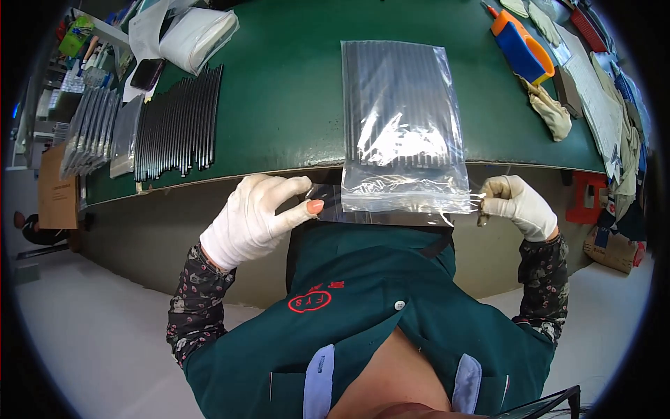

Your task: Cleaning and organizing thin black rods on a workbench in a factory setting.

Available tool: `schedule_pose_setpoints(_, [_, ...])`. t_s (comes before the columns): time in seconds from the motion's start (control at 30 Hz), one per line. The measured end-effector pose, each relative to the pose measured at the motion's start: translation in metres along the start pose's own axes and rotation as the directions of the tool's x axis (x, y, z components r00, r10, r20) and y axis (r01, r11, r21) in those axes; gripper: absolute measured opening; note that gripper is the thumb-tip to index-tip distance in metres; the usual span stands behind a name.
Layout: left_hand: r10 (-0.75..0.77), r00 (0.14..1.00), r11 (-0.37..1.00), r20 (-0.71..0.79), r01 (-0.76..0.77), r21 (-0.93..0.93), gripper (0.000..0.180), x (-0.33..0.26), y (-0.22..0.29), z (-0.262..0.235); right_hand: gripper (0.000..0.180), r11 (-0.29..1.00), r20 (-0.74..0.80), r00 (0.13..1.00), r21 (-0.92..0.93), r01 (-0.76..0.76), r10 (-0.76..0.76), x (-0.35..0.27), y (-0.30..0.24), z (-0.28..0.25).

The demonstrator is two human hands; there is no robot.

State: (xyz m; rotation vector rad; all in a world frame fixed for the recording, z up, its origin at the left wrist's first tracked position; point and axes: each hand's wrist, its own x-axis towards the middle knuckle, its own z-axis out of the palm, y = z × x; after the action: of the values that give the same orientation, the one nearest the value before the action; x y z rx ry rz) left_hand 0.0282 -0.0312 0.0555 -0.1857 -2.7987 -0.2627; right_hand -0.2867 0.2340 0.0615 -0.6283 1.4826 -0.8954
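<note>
A clear zip bag (398,105) full of dark, slim rods lies on the green table, its closure end hanging over the near edge. My right hand (520,206), in a white glove, is closed at the right corner of that end, fingers curled and pinching. Under the bag's mouth, a clear plastic sheet (326,202), possibly another bag, sticks out to the left. My left hand (255,216), also gloved, grips its left edge; the bare thumb tip rests against it and the index finger is bent above. The other left fingertips are hidden.
A row of black rods (180,126) lies at the left, beside stacked filled bags (91,133) and a phone (146,74). White plastic packaging (199,38) is behind them. At the right are an orange-and-blue tape dispenser (522,49), a loose glove (550,112) and a red stool (585,199).
</note>
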Motion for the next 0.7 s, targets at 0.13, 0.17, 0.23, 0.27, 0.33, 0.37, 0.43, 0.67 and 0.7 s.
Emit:
schedule_pose_setpoints(0.13, [-0.083,0.994,0.992,0.075,0.089,-0.088,0.082,-0.006,0.003,-0.003,0.02,0.999,-0.047,0.999,0.037,0.011,-0.009,-0.004,0.0,0.0])
schedule_pose_setpoints(0.17, [-0.085,0.993,0.991,0.079,0.093,-0.096,0.091,-0.01,0.004,-0.002,0.021,1.0,-0.083,0.996,0.006,0.009,-0.009,-0.005,0.0,0.001])
schedule_pose_setpoints(0.23, [-0.115,0.987,0.983,0.113,0.13,-0.132,0.096,-0.014,0.006,-0.002,0.02,0.997,-0.169,0.985,0.053,0.049,-0.04,-0.012,0.001,-0.002])
schedule_pose_setpoints(0.27, [-0.152,0.977,0.971,0.148,0.176,-0.162,0.102,-0.017,0.006,-0.002,0.02,0.991,-0.247,0.967,0.091,0.093,-0.068,-0.016,0.0,-0.003])
schedule_pose_setpoints(0.33, [-0.212,0.972,0.963,0.104,0.226,-0.145,0.095,-0.032,0.0,-0.001,0.019,0.988,-0.365,0.926,0.079,0.13,-0.092,-0.025,0.001,0.005])
schedule_pose_setpoints(0.37, [-0.267,0.964,0.939,0.005,0.261,-0.223,0.092,-0.043,0.0,0.0,0.019,0.982,-0.482,0.857,-0.052,0.183,-0.185,-0.028,0.0,0.012])
schedule_pose_setpoints(0.43, [-0.396,0.905,0.902,-0.154,0.351,-0.251,0.088,-0.056,0.001,-0.002,0.014,0.924,-0.622,0.686,-0.3,0.235,-0.377,-0.033,0.003,0.032])
schedule_pose_setpoints(0.67, [-0.094,0.932,0.95,-0.351,0.19,0.25,0.046,0.013,0.049,0.006,0.079,-0.022,0.107,0.427,-0.98,0.199,-0.898,-0.01,0.009,0.077])
schedule_pose_setpoints(0.7, [-0.069,0.951,0.935,-0.301,0.167,0.314,0.035,0.029,0.059,0.016,0.079,-0.052,0.111,0.406,-0.987,0.155,-0.907,0.0,0.017,0.08])
